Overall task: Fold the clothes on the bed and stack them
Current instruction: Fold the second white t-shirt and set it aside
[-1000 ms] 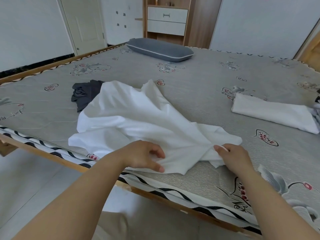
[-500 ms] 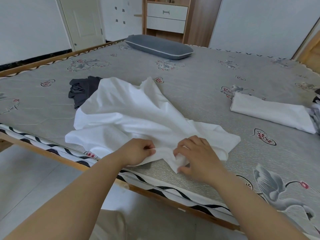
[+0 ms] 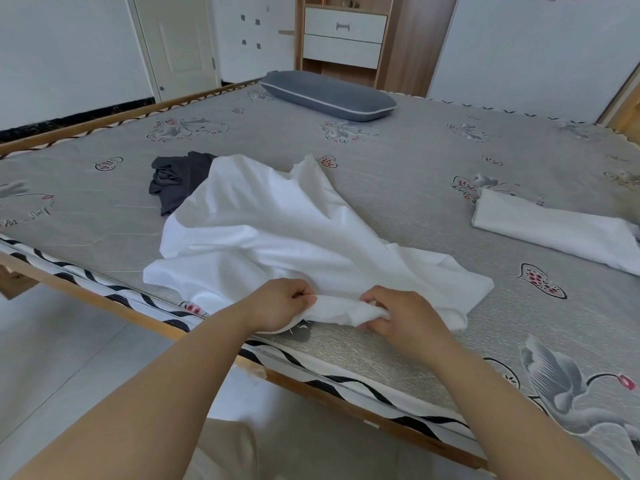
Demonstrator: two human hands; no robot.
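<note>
From my feed the bed (image 3: 415, 168) fills nearly the whole view, its grey mattress printed with flowers and edged by a black-and-white wavy border that runs along the wooden frame from nine o'clock down to five o'clock. Spread across the middle of it I see the white garment (image 3: 277, 230), loose and rumpled, its bulk at the centre and its near hem bunched at about six o'clock, close to the mattress edge. At three o'clock, well apart from it, lies a folded white cloth (image 3: 554, 233), flat on the mattress and running off the right side of the view. At twelve o'clock, near the far edge, a grey pillow (image 3: 329, 97) with pale piping rests lengthwise. At ten o'clock from the white garment a dark grey garment (image 3: 176, 181) sits crumpled, its right part tucked under the white fabric. Behind the bed I can make out a wooden cabinet (image 3: 346, 36) with white drawers at twelve o'clock and a white door (image 3: 176, 43) at eleven o'clock. My left hand (image 3: 280, 304) is curled tight round the gathered hem, fingers clenched on the cloth. My right hand (image 3: 401, 317), just beside it at five o'clock, pinches the same roll of hem between thumb and bent fingers.
</note>
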